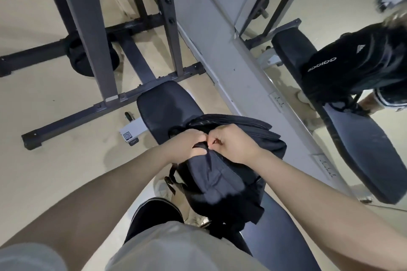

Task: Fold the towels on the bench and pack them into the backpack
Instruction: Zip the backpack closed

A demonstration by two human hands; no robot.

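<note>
A dark navy backpack lies on the black padded bench in front of me. My left hand grips the fabric at the bag's top. Close beside it, my right hand pinches something small at the top seam, perhaps a zipper pull. The two hands almost touch. No towel shows anywhere; the bag's inside is hidden.
A grey steel rack frame stands on the beige floor to the left, with a dark weight plate behind it. A wall mirror on the right reflects the bench, the backpack and me. My knee and dark shorts are below the bag.
</note>
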